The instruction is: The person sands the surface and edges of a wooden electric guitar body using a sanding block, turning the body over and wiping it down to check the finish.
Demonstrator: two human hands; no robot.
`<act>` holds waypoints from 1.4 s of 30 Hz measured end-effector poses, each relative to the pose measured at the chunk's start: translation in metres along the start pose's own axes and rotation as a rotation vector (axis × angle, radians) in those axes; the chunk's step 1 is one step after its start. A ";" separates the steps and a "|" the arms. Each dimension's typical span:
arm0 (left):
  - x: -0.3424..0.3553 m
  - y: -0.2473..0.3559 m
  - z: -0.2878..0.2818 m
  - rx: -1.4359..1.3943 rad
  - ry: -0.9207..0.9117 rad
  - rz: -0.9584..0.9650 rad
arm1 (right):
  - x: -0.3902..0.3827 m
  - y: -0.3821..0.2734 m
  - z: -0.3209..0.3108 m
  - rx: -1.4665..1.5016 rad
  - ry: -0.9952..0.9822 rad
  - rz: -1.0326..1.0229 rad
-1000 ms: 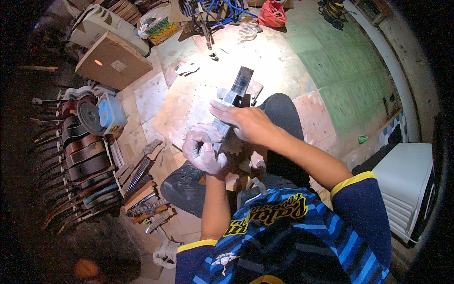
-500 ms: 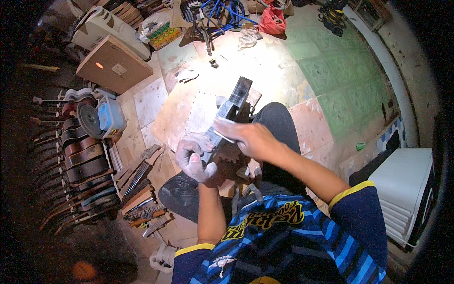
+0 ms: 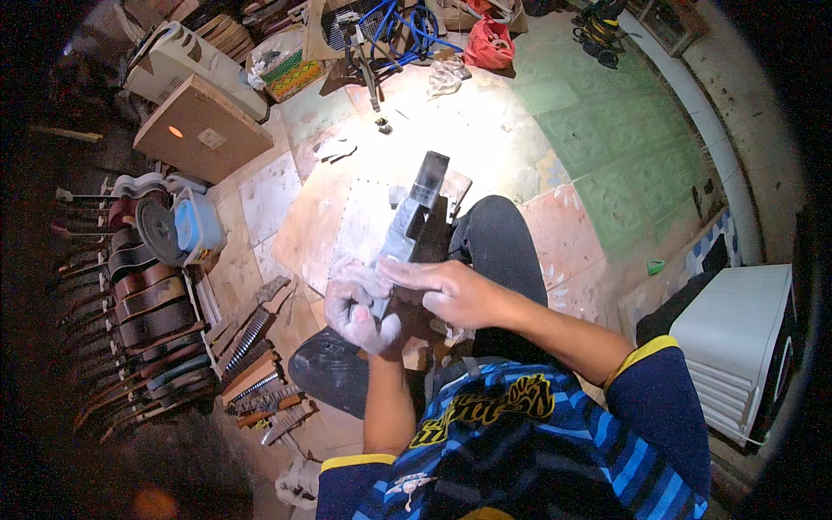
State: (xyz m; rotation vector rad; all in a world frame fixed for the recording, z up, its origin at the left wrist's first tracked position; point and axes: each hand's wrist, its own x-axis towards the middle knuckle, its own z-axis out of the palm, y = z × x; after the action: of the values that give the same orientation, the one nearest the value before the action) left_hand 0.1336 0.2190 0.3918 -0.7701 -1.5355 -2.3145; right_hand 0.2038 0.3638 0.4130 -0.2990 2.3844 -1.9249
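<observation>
A long, dust-coated grey bar (image 3: 400,232) with a dark far end and a notch in its side slants away from me above my lap. My left hand (image 3: 360,303), white with dust, is closed around its near part. Across from it, my right hand (image 3: 446,290) lies with fingers pressed together on the bar's upper face, close to the left fingers. A thin pale thing showed under these fingers earlier; now the fingers hide most of whatever they hold. Below the bar, a pale dusty board (image 3: 316,230) covers part of the floor.
Several guitar bodies (image 3: 156,299) line a rack at left, beside a blue-lidded tub (image 3: 198,221). Files and tools (image 3: 251,347) lie near my left knee. A cardboard box (image 3: 204,126), red bag (image 3: 490,43) and blue hose (image 3: 416,30) stand farther off; a white appliance (image 3: 732,342) is at right.
My right hand has slid down along the bar toward me and my left hand. The left hand keeps its hold, and the whole view has shifted slightly.
</observation>
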 end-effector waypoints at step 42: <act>0.050 -0.127 -0.036 0.683 0.749 -0.299 | -0.037 0.057 -0.015 0.425 0.153 0.323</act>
State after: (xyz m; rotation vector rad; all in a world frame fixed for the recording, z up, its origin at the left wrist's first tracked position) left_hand 0.0207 0.2419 0.3103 0.4666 -1.9028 -1.6916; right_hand 0.2308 0.3961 0.3579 0.2488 1.8744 -2.2749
